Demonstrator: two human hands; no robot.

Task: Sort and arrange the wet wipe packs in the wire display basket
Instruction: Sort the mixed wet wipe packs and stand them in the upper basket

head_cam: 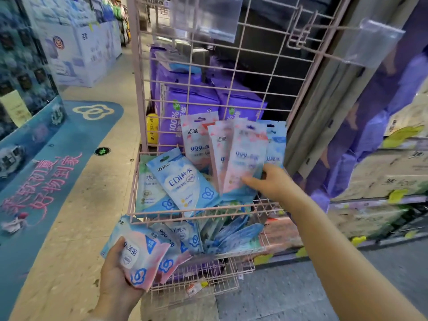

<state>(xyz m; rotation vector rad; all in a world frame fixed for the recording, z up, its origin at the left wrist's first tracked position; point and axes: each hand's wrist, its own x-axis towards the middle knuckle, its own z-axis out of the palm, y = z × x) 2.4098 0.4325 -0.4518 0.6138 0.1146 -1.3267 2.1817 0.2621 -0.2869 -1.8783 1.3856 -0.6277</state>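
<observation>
A pink wire display basket [185, 214] holds wet wipe packs. Several pink-and-blue packs [199, 137] stand upright along its back. My right hand [268, 181] pinches the lower edge of one upright pink pack [245, 154] among them. A blue pack [183, 181] leans at the basket's left over a greenish pack [148, 186]. More blue packs [231, 235] lie in the basket's lower front. My left hand [118, 269] grips a fanned bunch of pink-and-blue packs [143, 251] just outside the basket's front left corner.
A pink wire grid panel [231, 72] with hooks and clear tags rises behind the basket. Purple tissue packages [185, 107] stand behind it. Stacked cartons [382, 181] are at the right. A blue floor mat [53, 170] lies left on the aisle.
</observation>
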